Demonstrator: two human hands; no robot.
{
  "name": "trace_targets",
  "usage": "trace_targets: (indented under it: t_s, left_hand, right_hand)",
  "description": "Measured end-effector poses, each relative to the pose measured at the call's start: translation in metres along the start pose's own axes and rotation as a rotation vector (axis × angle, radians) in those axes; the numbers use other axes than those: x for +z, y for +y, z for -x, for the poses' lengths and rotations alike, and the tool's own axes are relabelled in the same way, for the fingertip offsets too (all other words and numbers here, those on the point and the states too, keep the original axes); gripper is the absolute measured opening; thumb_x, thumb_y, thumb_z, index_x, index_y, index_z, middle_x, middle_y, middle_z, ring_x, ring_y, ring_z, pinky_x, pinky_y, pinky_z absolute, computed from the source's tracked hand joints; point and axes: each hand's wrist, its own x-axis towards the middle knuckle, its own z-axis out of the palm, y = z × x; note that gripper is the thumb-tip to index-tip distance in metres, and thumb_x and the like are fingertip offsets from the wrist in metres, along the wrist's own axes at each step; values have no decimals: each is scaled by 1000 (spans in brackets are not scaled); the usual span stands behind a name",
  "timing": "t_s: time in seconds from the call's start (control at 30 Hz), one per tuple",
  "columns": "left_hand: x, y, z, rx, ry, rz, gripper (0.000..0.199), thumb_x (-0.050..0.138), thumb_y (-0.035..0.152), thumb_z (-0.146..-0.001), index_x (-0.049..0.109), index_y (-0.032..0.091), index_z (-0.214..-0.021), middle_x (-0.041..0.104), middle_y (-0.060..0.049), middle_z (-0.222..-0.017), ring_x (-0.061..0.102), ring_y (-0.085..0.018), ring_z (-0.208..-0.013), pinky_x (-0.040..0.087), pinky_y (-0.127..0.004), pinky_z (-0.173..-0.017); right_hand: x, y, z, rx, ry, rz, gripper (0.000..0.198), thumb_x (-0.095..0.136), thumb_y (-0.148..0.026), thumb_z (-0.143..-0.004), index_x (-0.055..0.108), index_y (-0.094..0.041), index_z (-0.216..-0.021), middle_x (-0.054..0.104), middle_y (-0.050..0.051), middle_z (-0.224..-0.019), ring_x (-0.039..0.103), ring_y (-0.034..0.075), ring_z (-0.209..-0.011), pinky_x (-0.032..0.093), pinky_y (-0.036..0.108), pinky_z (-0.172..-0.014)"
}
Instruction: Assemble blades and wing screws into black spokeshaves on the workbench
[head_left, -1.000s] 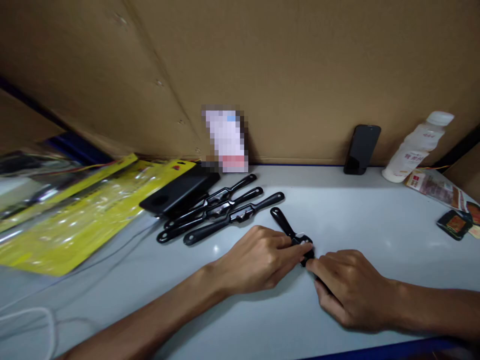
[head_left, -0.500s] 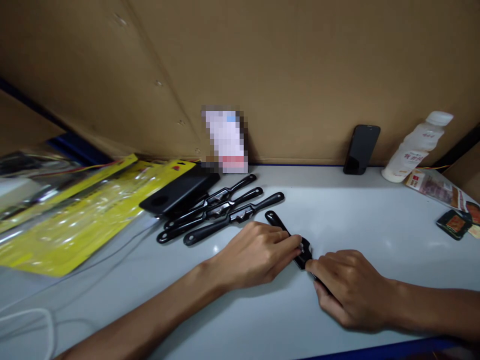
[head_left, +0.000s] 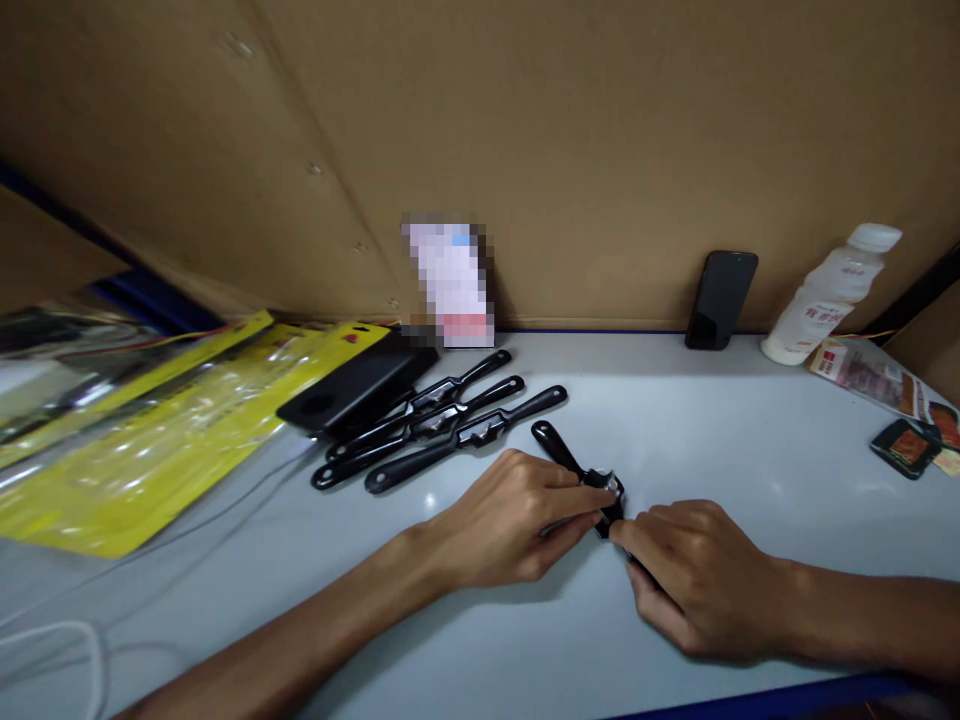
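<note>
A black spokeshave lies slanted over the table in front of me, its far handle pointing up and left. My right hand is closed around its near handle, which is mostly hidden under the fingers. At the tool's middle, my left hand pinches the body with thumb and fingers beside the shiny metal part; what exactly the fingertips grip is partly covered. Left of it, several similar spokeshaves rest side by side, with bare metal parts at their centres.
Yellow blister packaging and a black box-like device with a cable lie left. Against the cardboard wall lean a blurred-out screen and a dark phone. A tilted bottle and food packets are at right.
My left fingers have shifted slightly right and down along the spokeshave's middle, so more of its metal part shows. My right hand keeps its hold on the handle.
</note>
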Motion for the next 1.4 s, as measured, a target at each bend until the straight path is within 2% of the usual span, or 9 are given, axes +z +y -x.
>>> trace_targets:
  t_s: [0.07, 0.23, 0.4, 0.63, 0.8, 0.93, 1.13, 1.3, 1.4]
  left_hand:
    - [0, 0, 1, -20, -30, -20, 30, 44, 22, -102, 68, 17, -120, 71, -2, -72, 64, -13, -56, 43, -26, -50]
    - [2, 1, -1, -38, -55, -228, 33, 39, 27, -105, 62, 17, -127, 68, 0, -65, 63, -15, -51, 40, -28, -47]
    - [1, 0, -3, -28, -29, -363, 31, 40, 35, -106, 63, 16, -111, 66, 1, -65, 61, -14, -51, 38, -29, -45]
    - [2, 2, -7, -64, -51, -478, 27, 37, 23, -104, 56, 18, -84, 61, 1, -65, 56, -13, -50, 34, -30, -46]
    - [2, 2, -9, -194, -104, -418, 22, 40, 19, -100, 52, 19, -81, 60, 2, -62, 51, -12, -47, 24, -30, -44]
    - [0, -1, -7, -245, -24, -410, 25, 40, 22, -102, 53, 19, -81, 59, 2, -61, 52, -12, -48, 23, -29, -46]
    - [0, -2, -7, -268, -1, -394, 28, 40, 28, -103, 55, 19, -81, 60, 1, -60, 54, -12, -48, 27, -26, -46]
    - [0, -1, -6, -312, 54, -254, 23, 39, 27, -103, 54, 15, -115, 65, 2, -65, 58, -13, -50, 35, -25, -45]
    - [-3, -2, -4, -212, 62, -166, 24, 36, 22, -102, 58, 16, -110, 64, 1, -67, 59, -13, -53, 41, -25, -48]
  right_hand:
    - [0, 0, 0, -1, 0, 2, 23, 40, -15, -90, 59, -13, -102, 64, 4, -74, 54, 17, -62, 36, 35, -58]
    - [0, 1, -1, -4, -16, -6, 23, 39, -16, -90, 59, -14, -102, 63, 3, -74, 53, 16, -60, 35, 35, -58]
    - [-2, 1, -2, -6, -16, 7, 24, 38, -15, -90, 59, -13, -103, 63, 3, -74, 53, 17, -60, 34, 35, -57]
    - [-3, 1, -2, 2, -40, 2, 23, 40, -15, -88, 60, -14, -99, 62, 4, -74, 52, 16, -60, 34, 35, -57]
    - [-1, 2, -1, 5, -51, -7, 23, 41, -17, -89, 60, -13, -101, 63, 4, -75, 51, 16, -61, 33, 35, -58]
    - [0, 2, -1, 12, -56, -6, 23, 40, -16, -89, 59, -14, -101, 63, 4, -76, 52, 16, -62, 33, 35, -57]
    - [-2, 1, -2, 14, -42, -4, 23, 39, -16, -89, 59, -14, -100, 63, 3, -75, 51, 16, -61, 32, 35, -57]
    - [-1, 1, -2, 2, -26, -14, 23, 40, -16, -89, 59, -14, -101, 62, 3, -74, 50, 16, -60, 32, 35, -56]
    - [-1, 2, -2, 9, -37, -18, 22, 41, -16, -89, 59, -14, -101, 63, 3, -74, 50, 16, -60, 31, 35, -56]
